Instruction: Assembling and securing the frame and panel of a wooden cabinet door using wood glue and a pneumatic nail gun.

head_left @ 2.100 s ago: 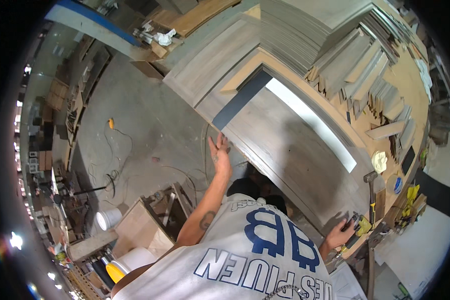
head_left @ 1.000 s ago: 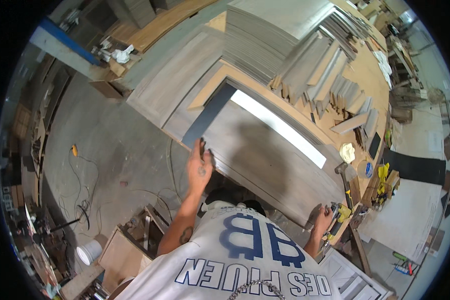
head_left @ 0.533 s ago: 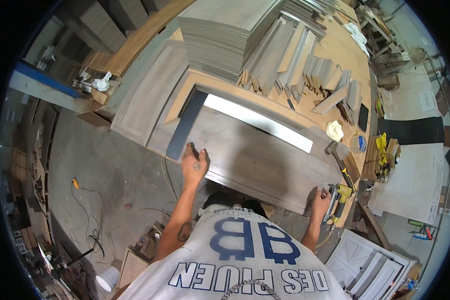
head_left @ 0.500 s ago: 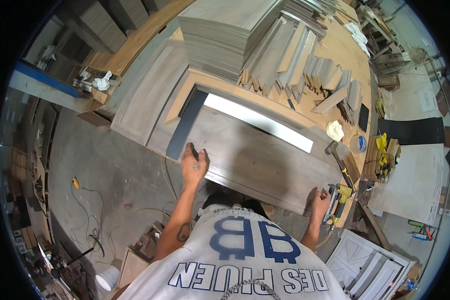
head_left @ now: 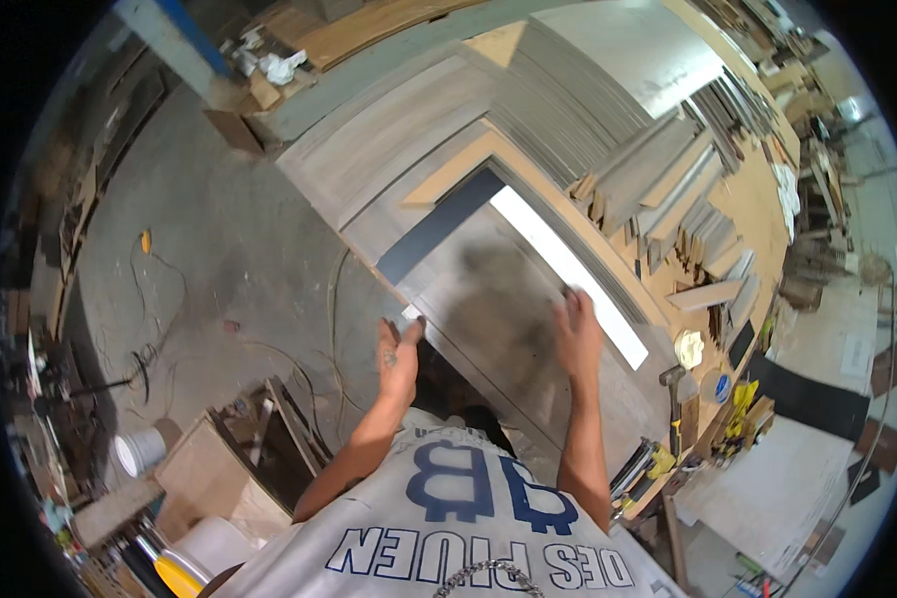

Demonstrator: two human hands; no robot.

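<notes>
A grey wood-grain cabinet door (head_left: 508, 299) lies on the workbench in front of me, a dark strip (head_left: 439, 229) along its left end and a bright white strip (head_left: 568, 274) along its far side. My left hand (head_left: 399, 361) is at the door's near left corner, thumb and fingers apart, beside a small white patch on the edge. Over the door, close to the white strip, is my right hand (head_left: 578, 329). Its fingers are spread and slightly blurred; whether they touch the surface I cannot tell. Neither hand shows anything held.
A nail gun (head_left: 643, 473) and a hammer (head_left: 674, 409) lie at the bench's right end, near a blue-filled tub (head_left: 715, 386) and a cream crumpled lump (head_left: 689, 348). Stacked grey panels (head_left: 568, 100) and cut strips (head_left: 658, 189) stand behind. A hose (head_left: 335, 309) trails across the floor.
My right hand has left the near right edge beside the nail gun and moved left and inward over the door. My left hand has drawn slightly back. The view has turned.
</notes>
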